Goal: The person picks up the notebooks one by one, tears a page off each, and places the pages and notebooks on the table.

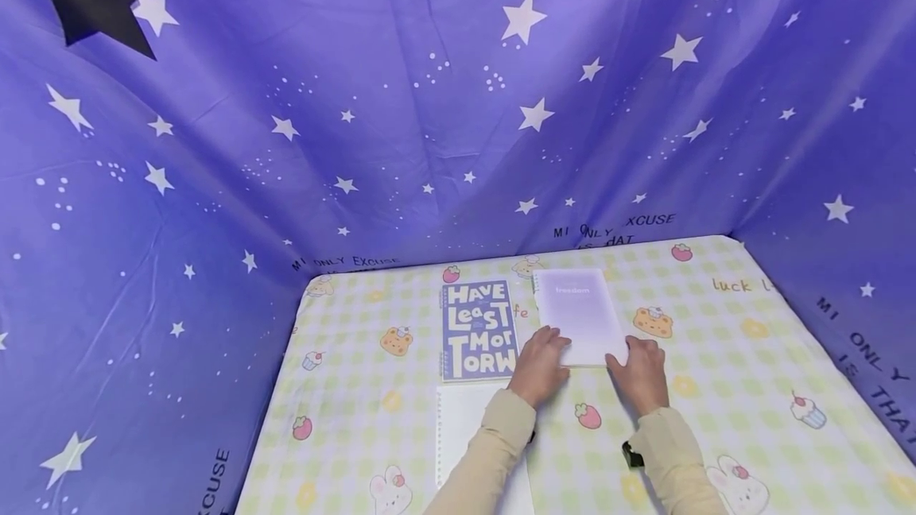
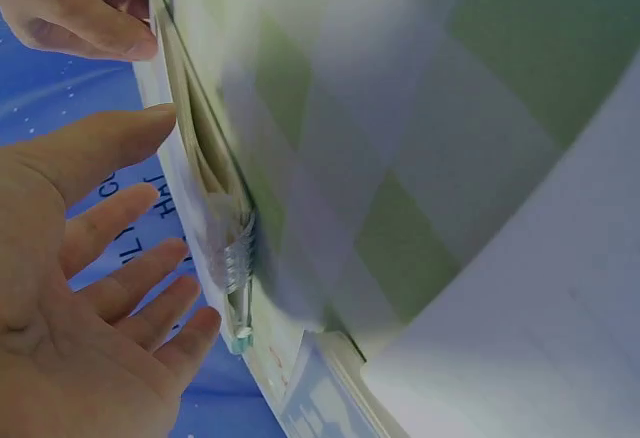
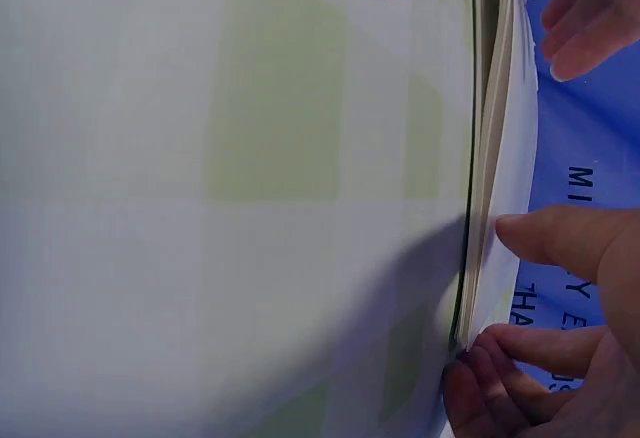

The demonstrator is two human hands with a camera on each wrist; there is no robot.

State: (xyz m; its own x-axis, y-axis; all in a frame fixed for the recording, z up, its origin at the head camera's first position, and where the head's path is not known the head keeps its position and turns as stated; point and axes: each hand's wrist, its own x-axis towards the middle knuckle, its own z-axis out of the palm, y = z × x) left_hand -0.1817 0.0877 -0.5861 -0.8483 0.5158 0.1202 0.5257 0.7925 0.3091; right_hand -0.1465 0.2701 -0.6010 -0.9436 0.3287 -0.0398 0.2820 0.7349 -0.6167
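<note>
A pale purple spiral notebook (image 1: 576,316) lettered "freedom" lies on the patterned tablecloth, its wire coil (image 2: 238,258) along the left side. At its lower left corner is my left hand (image 1: 541,364), its fingers spread and fairly straight. In the left wrist view that thumb meets the notebook's near edge. My right hand (image 1: 640,372) holds the lower right corner. There, the right wrist view has the thumb on the near edge and bent fingers (image 3: 500,383) around the side. Several page layers show slightly fanned along the near edge.
Left of it lies a blue notebook (image 1: 479,332) with large white lettering. Below that is a white ring-holed sheet or pad (image 1: 458,427), partly covered by my left sleeve. Purple star-printed cloth (image 1: 429,102) rises behind and beside the table (image 1: 343,451).
</note>
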